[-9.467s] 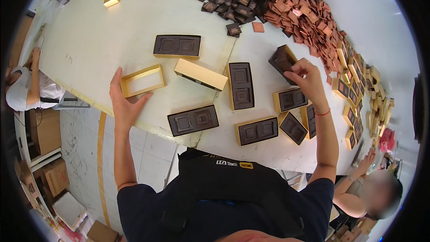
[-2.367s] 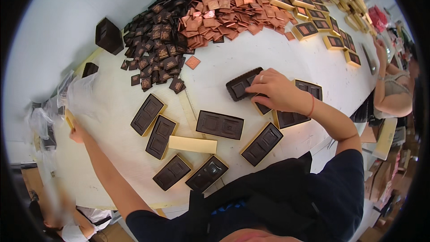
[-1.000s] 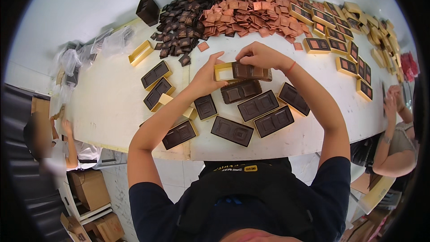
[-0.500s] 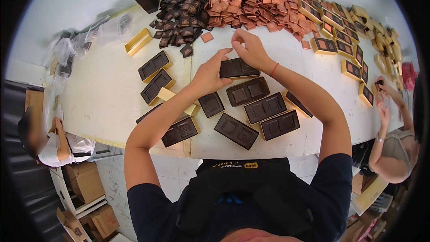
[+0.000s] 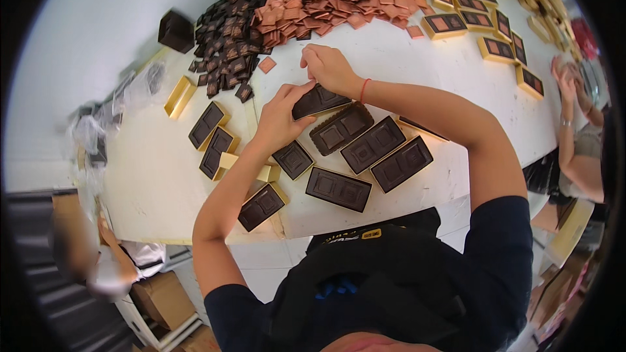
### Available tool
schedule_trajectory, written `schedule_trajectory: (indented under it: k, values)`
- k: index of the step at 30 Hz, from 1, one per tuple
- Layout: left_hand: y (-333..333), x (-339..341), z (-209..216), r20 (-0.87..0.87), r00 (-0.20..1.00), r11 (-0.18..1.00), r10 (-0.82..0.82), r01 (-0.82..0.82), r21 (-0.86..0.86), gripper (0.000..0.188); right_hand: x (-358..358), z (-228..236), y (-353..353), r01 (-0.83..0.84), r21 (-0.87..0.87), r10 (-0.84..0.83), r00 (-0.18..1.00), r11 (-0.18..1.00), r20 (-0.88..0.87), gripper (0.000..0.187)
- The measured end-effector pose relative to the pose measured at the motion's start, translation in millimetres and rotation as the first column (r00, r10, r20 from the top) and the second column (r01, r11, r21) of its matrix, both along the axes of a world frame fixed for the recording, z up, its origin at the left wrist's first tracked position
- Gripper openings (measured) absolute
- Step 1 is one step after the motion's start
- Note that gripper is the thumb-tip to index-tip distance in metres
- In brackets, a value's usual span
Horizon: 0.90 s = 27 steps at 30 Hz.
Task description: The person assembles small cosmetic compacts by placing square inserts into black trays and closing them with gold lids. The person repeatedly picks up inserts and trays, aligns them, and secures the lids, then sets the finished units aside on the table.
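Note:
My left hand (image 5: 279,117) is wrapped round the left end of a gold box with a dark brown tray insert (image 5: 318,102), resting on the table. Over its far edge my right hand (image 5: 331,70) is closed, fingers curled; whatever is in them is hidden. A loose dark brown tray (image 5: 342,129) with scalloped edges lies just nearer. Around it stand more gold boxes with brown trays, among them one box (image 5: 373,145), a second box (image 5: 402,164) and a third box (image 5: 338,188). A small square tray box (image 5: 293,159) sits beside my left forearm.
Heaps of dark wrapped squares (image 5: 228,45) and copper wrapped squares (image 5: 326,0) cover the far side. Filled gold boxes (image 5: 445,24) line the far right. An empty gold sleeve (image 5: 180,96) lies left. One person's hands (image 5: 567,78) are at right; another person sits left.
The whole view has tilted and shifted, moving the table's contents in the picture. My left hand keeps its grip on the box, and my right hand stays curled over its far edge.

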State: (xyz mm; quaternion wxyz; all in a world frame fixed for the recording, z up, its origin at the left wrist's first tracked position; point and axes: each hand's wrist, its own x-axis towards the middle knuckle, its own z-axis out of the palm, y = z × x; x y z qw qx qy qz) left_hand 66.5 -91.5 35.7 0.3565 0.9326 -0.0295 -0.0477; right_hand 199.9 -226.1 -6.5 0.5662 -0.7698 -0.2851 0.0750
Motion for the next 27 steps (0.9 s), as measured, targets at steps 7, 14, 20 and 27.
schedule_trajectory:
  k: [7,14,20,27]
  values:
    - [1.7,3.5,-9.2,0.176,0.977,0.989,-0.123,0.107,0.097,0.067,-2.0,-12.1,-0.1,0.125,-0.136,-0.116,0.991,0.983,0.068,0.044]
    - [3.6,-1.8,-20.2,0.242,0.951,0.937,-0.192,0.104,0.334,0.055,20.6,-5.5,-20.5,-0.352,-0.473,0.542,0.759,0.808,0.360,0.032]
    - [-0.5,3.3,-11.4,0.430,0.887,0.956,-0.172,0.046,0.288,0.051,24.3,17.1,-85.6,-0.467,-0.473,0.605,0.773,0.747,0.192,0.057]
    - [-22.4,-24.0,8.1,0.128,0.982,0.950,-0.136,0.092,0.298,0.031,41.1,50.2,-134.3,-0.150,-0.599,0.428,0.832,0.786,0.353,0.054]
